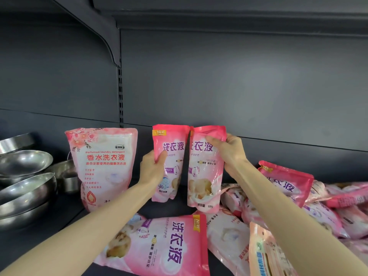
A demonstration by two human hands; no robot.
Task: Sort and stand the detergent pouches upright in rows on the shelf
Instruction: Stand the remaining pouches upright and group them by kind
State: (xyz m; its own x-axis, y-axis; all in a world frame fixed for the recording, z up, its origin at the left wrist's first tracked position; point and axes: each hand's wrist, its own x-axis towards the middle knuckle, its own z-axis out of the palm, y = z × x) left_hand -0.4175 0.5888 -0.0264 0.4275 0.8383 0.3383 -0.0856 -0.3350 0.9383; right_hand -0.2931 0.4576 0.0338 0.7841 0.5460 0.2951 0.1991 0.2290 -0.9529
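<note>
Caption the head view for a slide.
Left hand and right hand each hold a pink detergent pouch upright on the shelf, beside a standing perfumed-detergent pouch.

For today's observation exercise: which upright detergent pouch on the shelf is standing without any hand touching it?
The large floral pouch at left, beside the steel bowls. It carries English text and stands free.
</note>
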